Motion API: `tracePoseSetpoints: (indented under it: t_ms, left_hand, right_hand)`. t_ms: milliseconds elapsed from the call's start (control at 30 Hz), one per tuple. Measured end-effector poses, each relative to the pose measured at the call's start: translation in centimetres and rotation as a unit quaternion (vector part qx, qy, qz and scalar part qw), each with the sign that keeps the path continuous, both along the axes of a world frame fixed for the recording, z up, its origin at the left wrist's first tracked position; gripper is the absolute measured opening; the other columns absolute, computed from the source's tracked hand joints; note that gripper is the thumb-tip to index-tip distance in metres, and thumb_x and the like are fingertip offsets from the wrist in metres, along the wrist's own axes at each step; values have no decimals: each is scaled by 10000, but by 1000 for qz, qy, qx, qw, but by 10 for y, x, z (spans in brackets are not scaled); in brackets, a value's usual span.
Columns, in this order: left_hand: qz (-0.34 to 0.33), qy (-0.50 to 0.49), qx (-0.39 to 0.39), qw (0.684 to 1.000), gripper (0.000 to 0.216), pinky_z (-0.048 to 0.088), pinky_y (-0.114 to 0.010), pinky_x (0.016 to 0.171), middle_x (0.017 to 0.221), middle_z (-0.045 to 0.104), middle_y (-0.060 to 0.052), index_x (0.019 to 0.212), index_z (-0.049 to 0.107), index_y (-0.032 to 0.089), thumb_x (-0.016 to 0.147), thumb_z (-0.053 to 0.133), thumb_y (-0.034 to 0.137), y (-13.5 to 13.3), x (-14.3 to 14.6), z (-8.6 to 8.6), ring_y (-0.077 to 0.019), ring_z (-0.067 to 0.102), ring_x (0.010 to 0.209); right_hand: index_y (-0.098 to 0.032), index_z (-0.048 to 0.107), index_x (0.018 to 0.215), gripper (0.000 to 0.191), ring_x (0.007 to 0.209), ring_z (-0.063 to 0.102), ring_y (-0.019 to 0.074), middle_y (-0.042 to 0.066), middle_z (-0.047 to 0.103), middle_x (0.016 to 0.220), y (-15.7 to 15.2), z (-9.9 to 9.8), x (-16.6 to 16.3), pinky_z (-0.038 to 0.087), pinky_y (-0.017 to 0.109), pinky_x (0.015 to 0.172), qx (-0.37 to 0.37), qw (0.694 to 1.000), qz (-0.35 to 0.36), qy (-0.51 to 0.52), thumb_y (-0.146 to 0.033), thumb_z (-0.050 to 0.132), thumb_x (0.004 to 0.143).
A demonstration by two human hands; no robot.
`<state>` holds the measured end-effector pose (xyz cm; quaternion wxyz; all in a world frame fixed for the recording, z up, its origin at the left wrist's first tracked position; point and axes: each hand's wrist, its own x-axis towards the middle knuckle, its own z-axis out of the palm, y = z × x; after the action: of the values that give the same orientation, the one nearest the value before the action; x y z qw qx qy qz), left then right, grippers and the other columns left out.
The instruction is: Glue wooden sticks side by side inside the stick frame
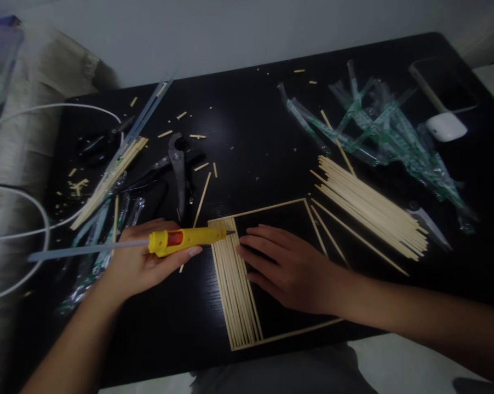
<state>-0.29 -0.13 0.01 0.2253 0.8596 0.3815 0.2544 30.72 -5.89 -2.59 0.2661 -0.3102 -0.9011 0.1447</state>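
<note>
Left hand [142,265] wrapped around yellow glue gun [189,241], nozzle over the far end of the stick row [236,290], which lies inside the left side of the thin stick frame [271,207] on the table. Right hand [290,265] apart from the left, fingers spread by the row's inner edge; can't tell if it pinches a stick. Best practice, probably: small glue dot where stick meets frame, each stick pressed snug and parallel, fingertips clear of the hot tip, glue stick [91,249] unsnagged behind.

Yellow glue gun [185,241], nozzle [229,232] over part-filled stick frame [267,208]
</note>
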Motion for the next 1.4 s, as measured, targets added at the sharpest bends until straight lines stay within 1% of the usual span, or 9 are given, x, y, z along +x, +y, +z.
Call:
tracePoseSetpoints:
  t_ms: [233,433,533,667,800,967,1100,1233,1400]
  left_hand:
    - [19,16,26,999,431,434,-252,441,620,618,48,739,599,234,1049,726,505,2,-2,-1,-114,587,475]
    - [75,19,65,995,413,539,-287,491,740,745,5,795,703,255,1031,723,593,-1,-5,-8,-161,701,569]
    - [78,20,53,995,401,537,-290,493,742,748,6,787,716,258,1029,731,577,-2,-4,-9,-164,705,578]
    - [40,16,13,999,413,463,-279,442,641,665,33,727,659,249,1023,754,519,-2,-2,-5,-139,626,497]
    - [5,-4,-18,1000,323,522,-263,472,715,733,24,775,704,252,996,796,469,-1,-1,-3,-145,685,552]
    - [61,15,17,998,375,547,-259,457,715,750,21,772,734,257,1024,747,535,-3,-4,-7,-148,696,528]
    - [99,36,54,993,411,619,-293,512,779,802,-9,811,780,264,1017,727,616,-3,-4,-8,-193,767,607]
    - [84,28,27,996,428,574,-273,456,695,754,17,764,743,266,1022,726,606,-4,-2,-6,-166,717,528]
    - [96,9,-4,995,388,594,-260,457,798,813,11,799,784,266,996,758,600,-7,-2,-8,-163,740,550]
  right_hand:
    - [-31,744,1308,279,1316,714,312,191,780,1291,0,-1,-2,627,513,1188,1,1000,-3,6,-179,623,1106]
    - [-40,751,1293,273,1297,718,303,175,782,1279,0,-1,-2,628,491,1188,14,1000,-9,2,-196,607,1120]
    - [-54,751,1298,268,1298,714,299,171,778,1282,0,-2,-1,631,487,1182,13,1000,-10,-2,-197,615,1116]
    - [-61,739,1337,287,1318,701,306,181,770,1308,0,-2,0,628,510,1184,2,1000,-5,-6,-183,663,1088]
    - [-77,740,1351,297,1333,691,309,182,772,1321,0,-3,0,637,525,1171,-3,1000,-3,-7,-175,680,1077]
    - [-51,746,1323,280,1302,704,312,184,780,1289,0,-3,-1,644,525,1160,7,1000,-5,-2,-168,673,1079]
    - [-36,753,1293,263,1282,714,314,186,783,1269,0,-3,-2,648,513,1154,14,1000,-7,1,-170,667,1083]
    - [-60,751,1308,263,1293,715,303,175,783,1277,0,-3,-2,647,505,1158,14,1000,-10,0,-175,660,1090]
    - [-63,759,1284,249,1275,729,294,167,791,1275,0,-2,-2,654,494,1152,19,1000,-12,1,-182,621,1115]
